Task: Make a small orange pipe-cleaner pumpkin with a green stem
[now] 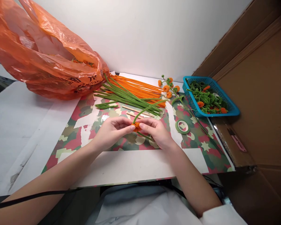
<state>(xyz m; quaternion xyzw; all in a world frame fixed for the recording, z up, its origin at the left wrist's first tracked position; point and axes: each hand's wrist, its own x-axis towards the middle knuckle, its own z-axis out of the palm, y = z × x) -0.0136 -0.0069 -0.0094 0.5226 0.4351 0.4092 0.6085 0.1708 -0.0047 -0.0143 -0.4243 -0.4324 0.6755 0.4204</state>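
Observation:
Between my two hands is a small orange pipe-cleaner flower (pixel 136 126) with a green pipe cleaner (pixel 144 110) running through it. One green end rises up to the right; the other comes out below, toward my right palm. My left hand (pixel 112 129) pinches the flower's left side between thumb and fingers. From the other side my right hand (pixel 158 129) pinches it too. Just beyond my fingers lie thin wooden sticks (pixel 134 109), and behind them a bundle of green pipe cleaners (pixel 128 97) beside orange pipe cleaners (pixel 140 85).
An orange plastic bag (pixel 61 59) stands at the back left. A finished flower stem (pixel 189 107) lies to the right, near a roll of green tape (pixel 182 127). The blue basket (pixel 233 109) holds green and orange pieces. A pink cutter (pixel 239 142) rests by the cardboard (pixel 259 93).

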